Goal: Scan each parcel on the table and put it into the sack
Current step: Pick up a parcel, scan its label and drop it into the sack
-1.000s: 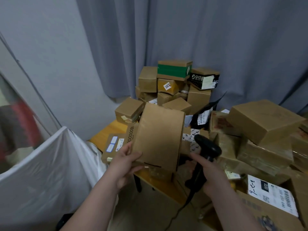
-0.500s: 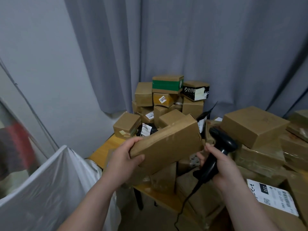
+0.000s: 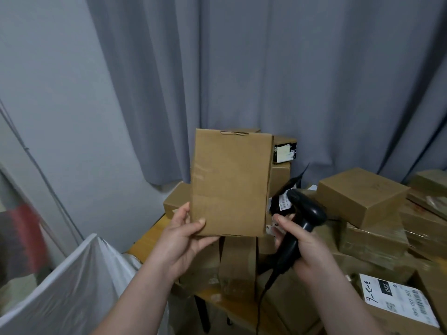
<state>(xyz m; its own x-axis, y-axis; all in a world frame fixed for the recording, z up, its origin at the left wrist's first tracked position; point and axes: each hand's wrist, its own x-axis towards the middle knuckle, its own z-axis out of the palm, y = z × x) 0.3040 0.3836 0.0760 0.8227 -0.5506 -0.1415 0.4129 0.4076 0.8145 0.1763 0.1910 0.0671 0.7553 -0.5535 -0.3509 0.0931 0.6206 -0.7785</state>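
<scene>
Left hand: the left hand [image 3: 183, 235] has the parcel [image 3: 229, 184] by its lower left corner, grip closed on it, thumb across the front and fingers behind.
Parcel: a flat brown box, held upright in the air above the near edge of the table [image 3: 150, 240], plain face towards the person.
Right hand: the right hand [image 3: 304, 240] has its grip wrapped round the handle of a black scanner [image 3: 304, 213], whose head sits just right of the parcel; its cord [image 3: 262, 298] hangs down.
Sack: the white sack [image 3: 72, 286] stands low on the left, beside the table.
Table: wooden, heaped with brown boxes [image 3: 362, 197].
Behind: a grey curtain [image 3: 266, 68].
</scene>
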